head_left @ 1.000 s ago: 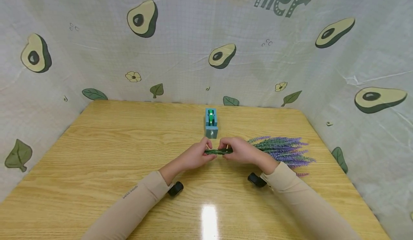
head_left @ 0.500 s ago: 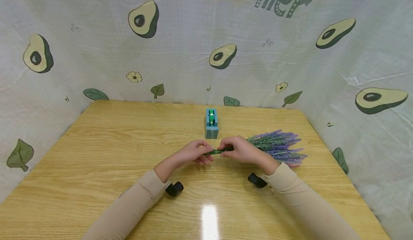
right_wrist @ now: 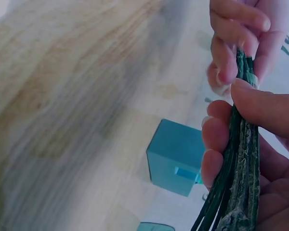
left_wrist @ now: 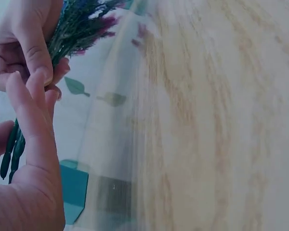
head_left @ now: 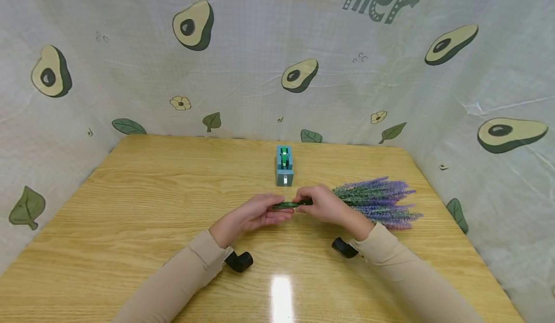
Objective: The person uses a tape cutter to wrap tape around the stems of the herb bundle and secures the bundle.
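On the left, the counter [head_left: 143,188] is offering a wide bare stretch where a hand could pass. The tape dispenser [head_left: 284,178] is standing in the way just on the far side of the left hand [head_left: 253,213] and right hand [head_left: 324,205]. Flowers [head_left: 377,201] are blocking the right, while a hanging cloth [head_left: 243,72] is closing off the far edge.

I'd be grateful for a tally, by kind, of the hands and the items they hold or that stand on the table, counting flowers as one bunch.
Hands (left hand, right hand): 2
Flower bunch: 1
Blue tape dispenser: 1
Total: 4
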`<state>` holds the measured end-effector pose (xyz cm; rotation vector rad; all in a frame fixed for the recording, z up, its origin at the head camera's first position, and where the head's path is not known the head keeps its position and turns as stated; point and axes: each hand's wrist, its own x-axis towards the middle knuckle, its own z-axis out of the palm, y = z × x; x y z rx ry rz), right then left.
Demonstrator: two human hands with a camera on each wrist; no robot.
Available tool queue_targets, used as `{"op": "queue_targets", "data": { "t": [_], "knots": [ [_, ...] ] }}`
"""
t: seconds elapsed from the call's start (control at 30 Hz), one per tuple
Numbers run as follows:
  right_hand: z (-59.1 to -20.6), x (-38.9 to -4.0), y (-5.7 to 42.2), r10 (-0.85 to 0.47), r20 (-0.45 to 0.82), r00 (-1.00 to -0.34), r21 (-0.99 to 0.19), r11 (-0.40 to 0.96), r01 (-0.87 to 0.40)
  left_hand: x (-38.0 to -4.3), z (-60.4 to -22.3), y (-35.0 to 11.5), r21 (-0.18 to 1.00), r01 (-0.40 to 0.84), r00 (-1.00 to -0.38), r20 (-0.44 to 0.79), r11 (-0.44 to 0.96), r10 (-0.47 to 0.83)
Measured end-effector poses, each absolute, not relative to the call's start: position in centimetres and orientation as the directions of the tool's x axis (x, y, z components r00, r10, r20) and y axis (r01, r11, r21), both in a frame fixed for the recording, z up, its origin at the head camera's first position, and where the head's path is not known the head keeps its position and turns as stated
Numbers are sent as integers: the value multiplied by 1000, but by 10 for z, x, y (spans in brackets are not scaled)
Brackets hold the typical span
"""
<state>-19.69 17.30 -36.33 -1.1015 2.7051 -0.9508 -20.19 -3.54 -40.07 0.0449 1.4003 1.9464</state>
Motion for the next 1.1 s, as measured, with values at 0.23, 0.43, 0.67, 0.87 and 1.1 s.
{"op": "queue_targets", "data": {
  "t": [0.23, 0.43, 0.67, 0.87, 1.1],
  "knots": [
    [-368, -193, 171, -628, 144, -764, -569, 580, -584, -201, -404, -32, 817, -535, -771, -368, -216, 519],
    [-371, -192, 170, -618, 159, -770, -561, 585, -586, -201, -406, -26, 822, -526, -817, -416, -219, 400],
    [-372, -191, 169, -602, 171, -780, -544, 602, -584, -203, -408, -18, 839, -486, -861, -413, -244, 297],
    [-372, -190, 170, -614, 178, -769, -555, 583, -594, -202, -409, -16, 868, -446, -882, -384, -218, 273],
    [-372, -189, 171, -609, 167, -775, -542, 600, -589, -198, -407, -22, 914, -387, -873, -320, -124, 369]
  ]
}}
